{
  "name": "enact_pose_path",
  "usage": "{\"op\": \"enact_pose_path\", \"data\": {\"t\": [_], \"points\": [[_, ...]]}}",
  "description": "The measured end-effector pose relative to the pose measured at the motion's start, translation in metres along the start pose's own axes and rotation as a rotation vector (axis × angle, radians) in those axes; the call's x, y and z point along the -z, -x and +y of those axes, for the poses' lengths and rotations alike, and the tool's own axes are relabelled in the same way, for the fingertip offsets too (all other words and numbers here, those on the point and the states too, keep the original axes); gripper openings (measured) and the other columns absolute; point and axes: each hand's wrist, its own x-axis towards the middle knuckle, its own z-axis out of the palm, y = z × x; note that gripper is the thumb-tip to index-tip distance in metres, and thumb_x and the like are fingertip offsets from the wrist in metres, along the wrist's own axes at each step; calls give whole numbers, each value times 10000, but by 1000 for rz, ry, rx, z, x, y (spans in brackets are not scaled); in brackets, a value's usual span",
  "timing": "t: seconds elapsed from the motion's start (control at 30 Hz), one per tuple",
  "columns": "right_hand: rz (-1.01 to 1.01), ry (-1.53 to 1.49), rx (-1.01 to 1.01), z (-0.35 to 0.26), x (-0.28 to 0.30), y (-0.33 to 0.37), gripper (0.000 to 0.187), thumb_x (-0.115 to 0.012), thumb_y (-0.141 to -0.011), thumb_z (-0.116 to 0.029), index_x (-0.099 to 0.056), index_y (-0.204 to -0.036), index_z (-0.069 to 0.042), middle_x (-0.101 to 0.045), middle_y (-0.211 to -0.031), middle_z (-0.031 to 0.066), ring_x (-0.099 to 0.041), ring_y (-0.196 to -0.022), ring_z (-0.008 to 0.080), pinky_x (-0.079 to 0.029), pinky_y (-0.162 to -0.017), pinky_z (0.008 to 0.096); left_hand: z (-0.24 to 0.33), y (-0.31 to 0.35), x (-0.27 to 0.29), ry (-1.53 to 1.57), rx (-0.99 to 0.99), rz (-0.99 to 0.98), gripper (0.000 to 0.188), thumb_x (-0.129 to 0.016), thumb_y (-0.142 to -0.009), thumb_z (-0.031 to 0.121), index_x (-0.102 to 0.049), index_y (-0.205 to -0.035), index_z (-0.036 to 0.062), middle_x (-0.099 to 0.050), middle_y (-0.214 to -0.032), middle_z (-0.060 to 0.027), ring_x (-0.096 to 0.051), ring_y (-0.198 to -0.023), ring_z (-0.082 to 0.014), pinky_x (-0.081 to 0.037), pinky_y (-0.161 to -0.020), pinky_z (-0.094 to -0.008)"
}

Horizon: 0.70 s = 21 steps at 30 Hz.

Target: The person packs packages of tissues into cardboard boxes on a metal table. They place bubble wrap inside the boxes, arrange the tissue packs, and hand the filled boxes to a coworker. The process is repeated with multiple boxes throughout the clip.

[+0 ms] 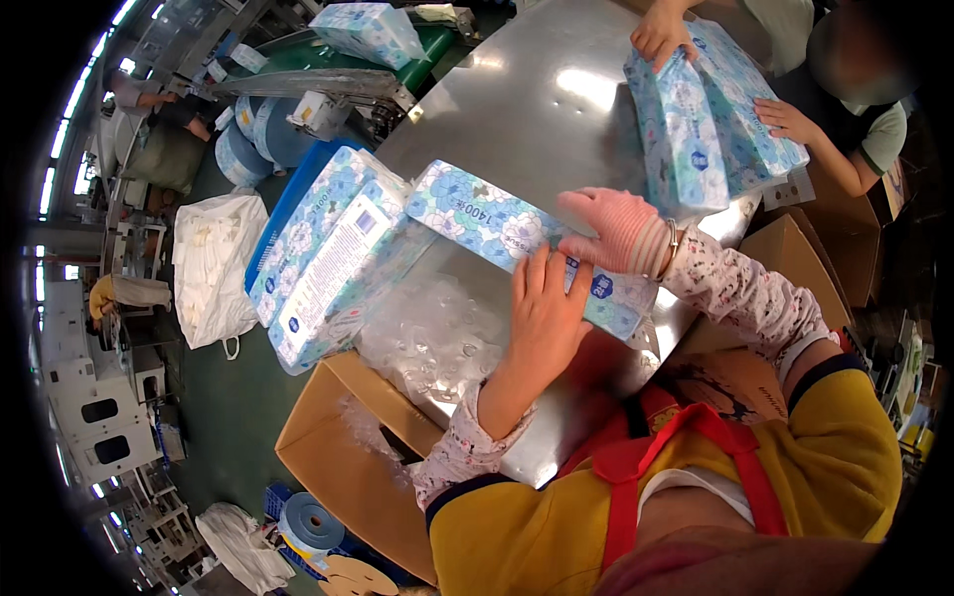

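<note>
A long tissue pack (477,204) in blue-and-white floral wrap lies slantwise in front of me over the metal table. My left hand (547,313) is bare; its slightly spread fingers rest on the pack's printed side near the middle. Just beyond it, my right hand (621,233), in a pink striped glove, lies over the pack's far edge with thumb and fingers apart. Neither hand visibly wraps round the pack, though its underside is hidden. To the left, more floral tissue packs (333,243) stand together, close to the held pack's left end.
Crumpled clear plastic (427,333) lies beside an open cardboard box (318,417) at near left. Across the metal table (497,99), a co-worker's hands (661,35) touch two floral packs (676,139). Further cardboard boxes (795,248) stand at right. A green conveyor (432,45) runs at far left.
</note>
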Motion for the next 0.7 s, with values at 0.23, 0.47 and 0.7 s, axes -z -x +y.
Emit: {"op": "enact_pose_path", "data": {"t": [0.23, 0.47, 0.7], "points": [[297, 73, 52, 4, 25, -124, 505, -636, -777, -332, -528, -1212, -99, -600, -1105, 162, -600, -951, 349, -496, -821, 413, -63, -47, -8, -278, -320, -132, 928, -790, -555, 140, -380, -1388, 150, -429, -1304, -185, -308, -1317, -371, -139, -1015, -701], [501, 490, -101, 51, 40, -255, 689, -673, -724, -468, -455, -1248, -77, -562, -1194, 121, -570, -1055, 316, -480, -851, 422, -42, -60, -30, -205, -361, -99, 739, -740, -542, 212, -532, -1229, 34, -511, -989, -132, -476, -1006, -295, -273, -1004, -521], [168, 254, -420, 99, 29, -205, 813, -719, -623, -416, -395, -1265, -37, -551, -1172, 192, -565, -1073, 319, -484, -842, 421, -41, -62, -28, -185, -357, -114, 771, -730, -533, 168, -508, -1258, 29, -498, -945, -110, -471, -935, -271, -320, -888, -420]]}}
